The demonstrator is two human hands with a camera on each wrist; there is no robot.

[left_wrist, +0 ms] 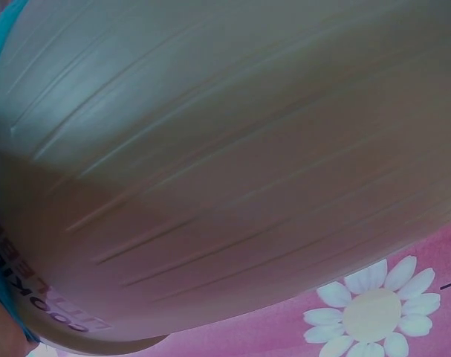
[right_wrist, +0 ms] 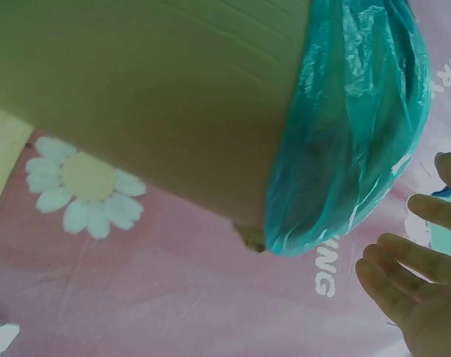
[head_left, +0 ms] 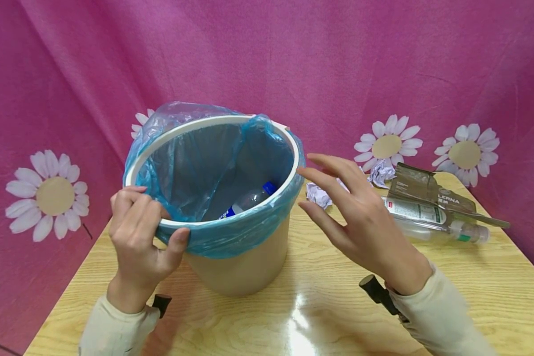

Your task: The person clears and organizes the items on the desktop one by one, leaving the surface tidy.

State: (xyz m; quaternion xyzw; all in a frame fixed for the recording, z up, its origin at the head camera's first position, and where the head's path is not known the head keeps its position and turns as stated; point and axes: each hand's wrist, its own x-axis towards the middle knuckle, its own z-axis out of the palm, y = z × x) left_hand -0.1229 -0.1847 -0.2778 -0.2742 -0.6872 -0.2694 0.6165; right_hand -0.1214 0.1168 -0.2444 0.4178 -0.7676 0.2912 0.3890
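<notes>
Bin (head_left: 240, 277) gripped at one edge

It is between the left hand (head_left: 138, 242), which grips its rim (head_left: 219, 120) at near left, and the right hand (head_left: 365, 217), fingers spread, holding nothing, just off its right side, nearer the crumpled paper (head_left: 318, 196).

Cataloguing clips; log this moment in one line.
left grip: holds bin at rim; right grip: empty, beside bin; bottle: inside bin

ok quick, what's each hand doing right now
Left hand: closed, holding the bin by its rim.
Right hand: open, holding nothing.
</notes>
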